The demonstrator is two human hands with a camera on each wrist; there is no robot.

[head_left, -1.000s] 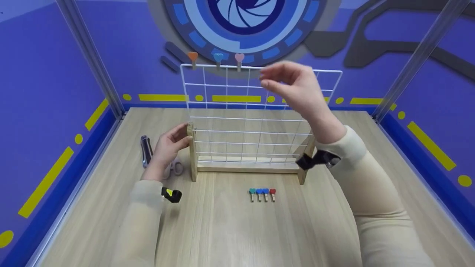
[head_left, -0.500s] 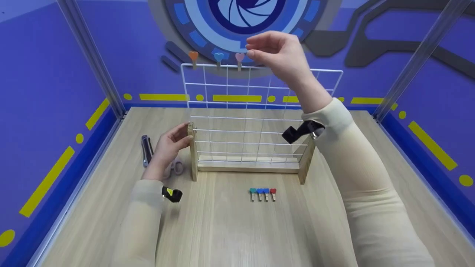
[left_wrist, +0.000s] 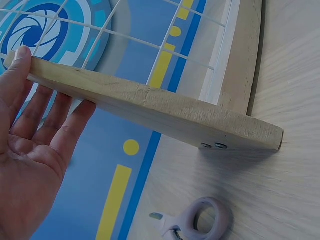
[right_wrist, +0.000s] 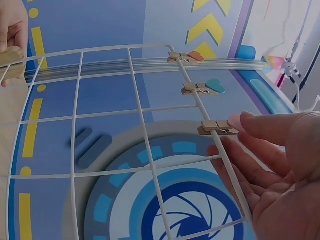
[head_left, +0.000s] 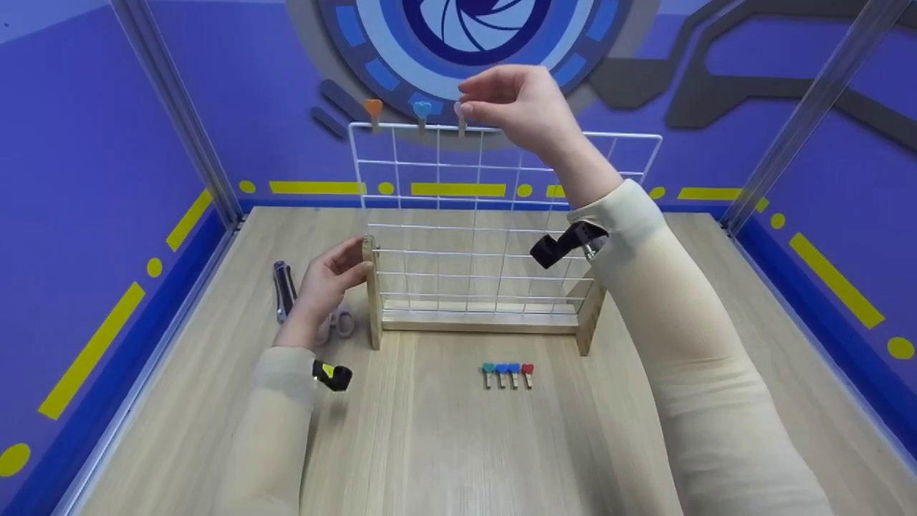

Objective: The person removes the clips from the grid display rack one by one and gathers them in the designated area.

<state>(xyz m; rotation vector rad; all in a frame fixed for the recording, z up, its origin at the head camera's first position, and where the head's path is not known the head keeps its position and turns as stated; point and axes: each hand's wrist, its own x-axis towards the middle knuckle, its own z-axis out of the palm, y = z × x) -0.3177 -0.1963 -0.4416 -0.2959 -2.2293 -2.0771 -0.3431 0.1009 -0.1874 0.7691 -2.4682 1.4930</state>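
Observation:
A white wire grid (head_left: 494, 201) stands upright in a wooden stand (head_left: 478, 326). Along its top rail sit three small wooden clothespins with hearts: an orange one (head_left: 372, 111), a light blue one (head_left: 422, 112) and a pink one (right_wrist: 220, 127). My right hand (head_left: 523, 107) pinches the pink clothespin at its heart end, thumb on one side and fingers on the other, partly covering the heart. My left hand (head_left: 326, 287) grips the top of the stand's left wooden post (left_wrist: 150, 102) between thumb and fingertips.
On the table (head_left: 444, 444) in front of the stand lie several heart clothespins in a row, green (head_left: 488, 375), blue (head_left: 508, 375) and red (head_left: 527, 375). Beside my left wrist are a dark-handled tool (head_left: 284, 290) and scissors (left_wrist: 202, 220). Blue walls (head_left: 71, 179) surround the table.
My right hand has risen and moved left, from beside the top rail to the pink clothespin, and now pinches it. The left hand stays on the post.

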